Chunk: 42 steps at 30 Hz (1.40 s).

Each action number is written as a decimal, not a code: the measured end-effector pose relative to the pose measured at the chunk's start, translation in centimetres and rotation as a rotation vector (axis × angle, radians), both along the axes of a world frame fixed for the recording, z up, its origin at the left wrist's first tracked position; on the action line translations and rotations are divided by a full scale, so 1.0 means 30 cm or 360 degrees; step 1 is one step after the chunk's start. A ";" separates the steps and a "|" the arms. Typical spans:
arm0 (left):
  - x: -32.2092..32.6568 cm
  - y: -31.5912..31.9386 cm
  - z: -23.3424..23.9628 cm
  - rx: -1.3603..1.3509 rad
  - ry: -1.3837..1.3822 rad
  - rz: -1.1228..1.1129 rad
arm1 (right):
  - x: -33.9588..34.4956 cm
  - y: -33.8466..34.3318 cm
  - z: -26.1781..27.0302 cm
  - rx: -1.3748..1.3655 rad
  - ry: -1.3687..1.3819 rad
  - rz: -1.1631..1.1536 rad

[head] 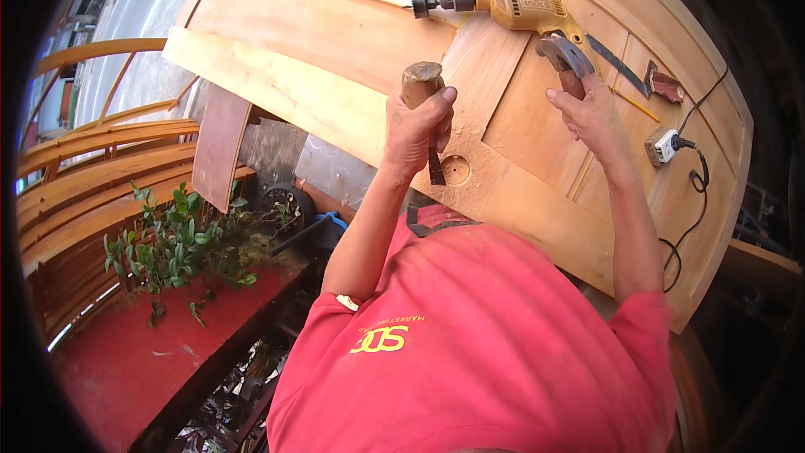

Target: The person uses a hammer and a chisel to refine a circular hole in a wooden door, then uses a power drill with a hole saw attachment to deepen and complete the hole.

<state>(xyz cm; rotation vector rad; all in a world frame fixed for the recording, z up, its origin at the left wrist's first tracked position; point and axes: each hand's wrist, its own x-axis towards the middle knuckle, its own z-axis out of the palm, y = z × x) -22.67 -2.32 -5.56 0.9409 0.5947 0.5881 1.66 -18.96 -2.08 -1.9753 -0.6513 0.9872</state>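
Note:
In my left hand is a wood chisel, its wooden handle upright in my fist. The blade points down beside a shallow round recess in a panelled wooden door. My right hand grips a claw hammer by the handle, just under its metal head. The hammer is over the door, apart from the chisel. Wood dust and shavings lie around the recess. Beyond the hammer, a yellow corded drill with a hole saw in its chuck rests on the door.
On the right of the door lie a dark flat blade, a reddish block, a yellow pencil and a white socket outlet with a black cord. A leafy plant and slatted wooden furniture stand at the left.

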 end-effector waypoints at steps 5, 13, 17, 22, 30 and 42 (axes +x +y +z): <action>0.091 -0.022 -0.159 0.0090 0.0137 0.0377 | -0.100 0.049 0.031 0.0462 -0.0047 0.0061; 0.075 -0.048 -0.155 0.0170 0.0187 0.0489 | -0.126 0.294 0.164 0.0357 -0.0203 -0.0162; 0.092 -0.064 -0.157 0.0170 0.0186 0.0458 | -0.156 0.429 0.082 -0.0199 -0.1365 0.1418; 0.095 -0.037 -0.241 0.0182 0.0342 0.0440 | -0.053 0.517 0.080 0.0099 -0.0807 0.1061; 0.132 -0.054 -0.253 0.0365 0.0301 0.0326 | 0.001 0.443 0.032 -0.0044 -0.0837 0.1258; -0.127 -0.015 0.025 -0.0137 -0.0577 -0.0196 | -0.179 -0.193 -0.056 0.0325 0.0195 0.0130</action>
